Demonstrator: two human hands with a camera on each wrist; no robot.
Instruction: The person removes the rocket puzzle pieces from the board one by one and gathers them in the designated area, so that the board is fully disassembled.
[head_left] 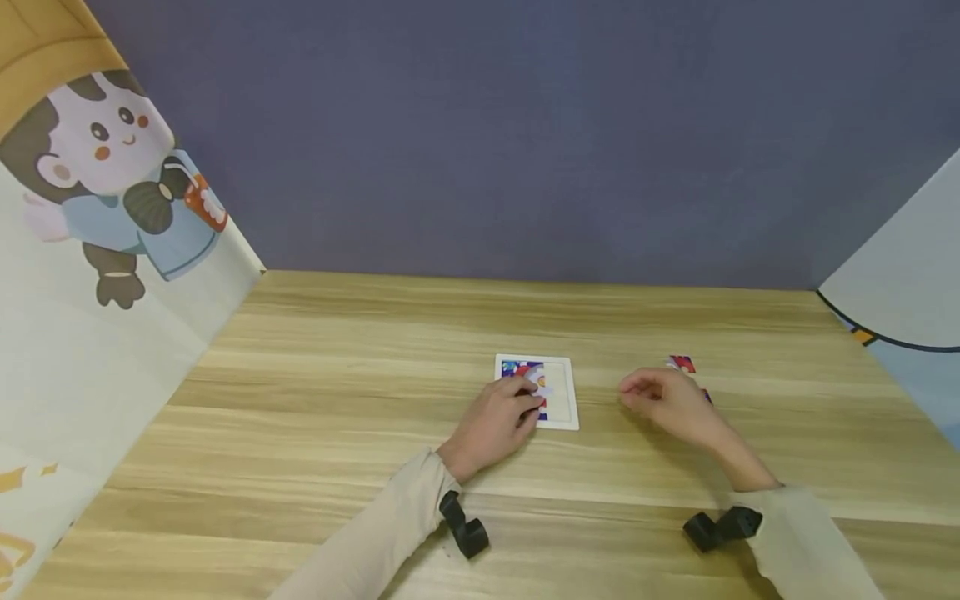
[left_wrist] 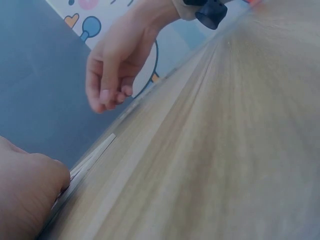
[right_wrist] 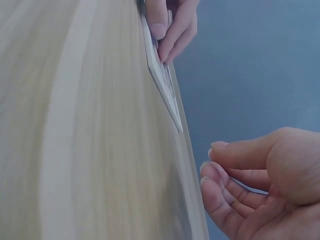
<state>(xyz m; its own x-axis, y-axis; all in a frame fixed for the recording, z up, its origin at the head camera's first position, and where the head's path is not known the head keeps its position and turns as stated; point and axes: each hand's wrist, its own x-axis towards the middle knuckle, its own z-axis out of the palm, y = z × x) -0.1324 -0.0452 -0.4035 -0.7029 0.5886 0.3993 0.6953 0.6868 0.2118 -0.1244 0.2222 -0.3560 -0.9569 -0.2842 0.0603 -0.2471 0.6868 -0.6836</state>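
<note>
A white-framed jigsaw puzzle [head_left: 558, 392] lies on the table, its left part filled with colourful pieces and its right part a bare pale base. My left hand [head_left: 498, 417] rests over the filled part, thumb and fingertips touching the pieces and covering some of them. In the right wrist view the same fingers [right_wrist: 159, 31] press down on the thin board [right_wrist: 162, 85]. To the right of the puzzle, my right hand [head_left: 667, 404] hovers above the table with loosely bent fingers. Nothing shows between its thumb and fingertips [right_wrist: 212, 172].
A loose red-and-purple puzzle piece [head_left: 682, 363] lies just beyond my right hand, and another piece [head_left: 707, 396] peeks out beside it, partly hidden. Behind the wooden table [head_left: 337, 375] stands a dark blue-grey panel [head_left: 510, 150]. A cartoon-printed panel [head_left: 112, 192] borders the left side.
</note>
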